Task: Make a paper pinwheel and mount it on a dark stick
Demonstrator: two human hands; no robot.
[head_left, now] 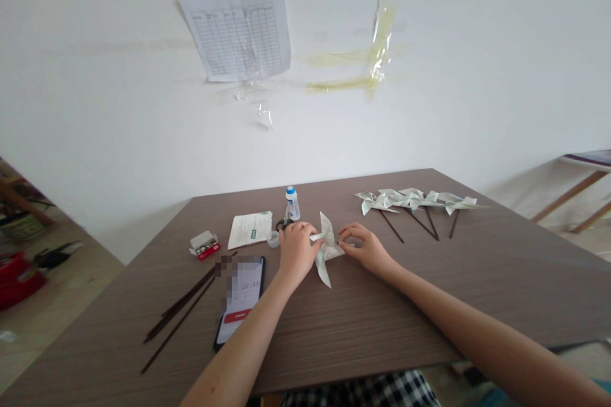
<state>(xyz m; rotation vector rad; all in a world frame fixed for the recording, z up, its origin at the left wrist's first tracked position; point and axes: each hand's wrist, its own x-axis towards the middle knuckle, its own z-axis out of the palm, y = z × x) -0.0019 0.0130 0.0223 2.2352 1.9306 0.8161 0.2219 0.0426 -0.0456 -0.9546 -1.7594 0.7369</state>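
Observation:
My left hand [298,247] is closed on a paper pinwheel [326,247], made of printed paper, which it holds up above the table with the blades standing roughly upright. Just right of the pinwheel, my right hand [363,247] has its thumb and forefinger pinched together. A tiny dark spot shows at those fingertips, too small to name. Behind my left hand stand a white glue bottle [293,203] with a blue cap and a pair of scissors [282,224], partly hidden. A roll of clear tape [273,240] lies beside that hand.
Several paper pinwheels [414,199] on dark sticks lie at the back right of the brown table [382,324]. Left are a folded paper stack [250,229], a small red-and-white box [205,245], loose dark sticks [177,308] and a phone [241,296]. A white wall [334,140] rises behind.

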